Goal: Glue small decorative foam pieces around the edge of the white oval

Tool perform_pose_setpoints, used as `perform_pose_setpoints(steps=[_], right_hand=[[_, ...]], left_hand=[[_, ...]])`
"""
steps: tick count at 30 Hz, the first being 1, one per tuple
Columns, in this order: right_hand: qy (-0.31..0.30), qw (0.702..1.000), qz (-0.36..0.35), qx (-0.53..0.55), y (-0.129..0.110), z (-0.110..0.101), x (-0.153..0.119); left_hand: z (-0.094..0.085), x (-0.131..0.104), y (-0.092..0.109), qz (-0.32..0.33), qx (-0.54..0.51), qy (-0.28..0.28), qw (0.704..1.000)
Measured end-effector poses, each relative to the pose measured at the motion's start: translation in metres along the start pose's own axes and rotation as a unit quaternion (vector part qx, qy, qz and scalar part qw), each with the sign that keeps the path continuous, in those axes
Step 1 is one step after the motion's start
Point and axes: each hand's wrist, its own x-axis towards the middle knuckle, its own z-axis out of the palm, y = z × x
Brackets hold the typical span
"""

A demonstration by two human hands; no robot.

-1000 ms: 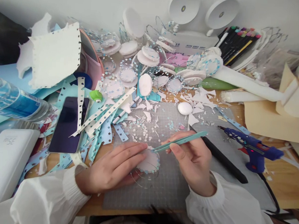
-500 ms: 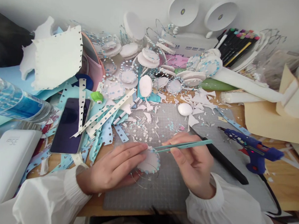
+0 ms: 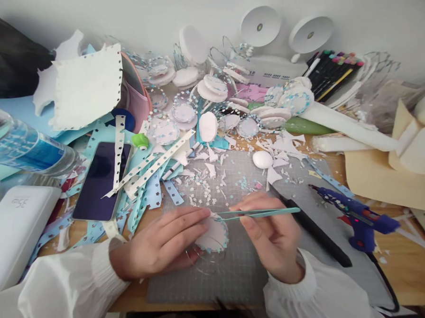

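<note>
My left hand (image 3: 168, 242) grips a round white disc (image 3: 213, 236) edged with small blue and white paper stars. Thin wire loops (image 3: 203, 265) hang at the disc's lower side, partly behind my fingers. In my right hand (image 3: 271, 233) a pair of teal tweezers (image 3: 263, 213) is pinched between thumb and fingers. Its tips reach the disc's upper rim, close to my left fingertips; whether they hold a star is too small to tell. Loose white paper stars (image 3: 207, 192) lie on the grey cutting mat (image 3: 242, 279) just beyond the disc.
A blue glue gun (image 3: 359, 214) and a black-handled tool (image 3: 318, 235) lie on the right. At the left are a phone (image 3: 100, 181), a power bank (image 3: 19, 239), a water bottle (image 3: 28, 144) and punched paper strips (image 3: 155, 170). Several decorated discs (image 3: 212, 88) pile up at the back.
The tweezers have levelled out, with their arms closer together, and my right hand has shifted slightly left. My left hand keeps its hold on the disc. The whole view has moved slightly.
</note>
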Motion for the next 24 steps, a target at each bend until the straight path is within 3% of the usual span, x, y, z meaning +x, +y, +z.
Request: perform_pose_setpoints(steps=[2, 7, 9, 15, 20, 24], right_hand=[[0.019, 1.0, 0.015, 0.019, 0.003, -0.001, 0.0], [0.147, 0.982, 0.083, 0.086, 0.014, -0.009, 0.007], [0.169, 0.976, 0.093, 0.098, 0.017, -0.01, 0.009], [0.086, 0.99, 0.079, 0.084, 0.016, -0.004, 0.004], [0.027, 0.996, 0.056, 0.064, 0.013, 0.0, 0.002], [0.006, 0.994, 0.081, 0.073, 0.014, 0.0, 0.003]], left_hand=[[0.0, 0.0, 0.0, -0.007, 0.002, 0.001, 1.0], [0.0, 0.001, 0.0, -0.032, 0.002, 0.005, 0.999], [0.0, 0.001, 0.0, -0.037, -0.001, 0.003, 0.999], [-0.003, 0.004, 0.002, -0.051, 0.002, -0.022, 0.998], [-0.003, 0.006, 0.001, -0.018, 0.016, -0.004, 1.0], [0.0, 0.003, 0.0, -0.013, 0.018, -0.002, 1.0]])
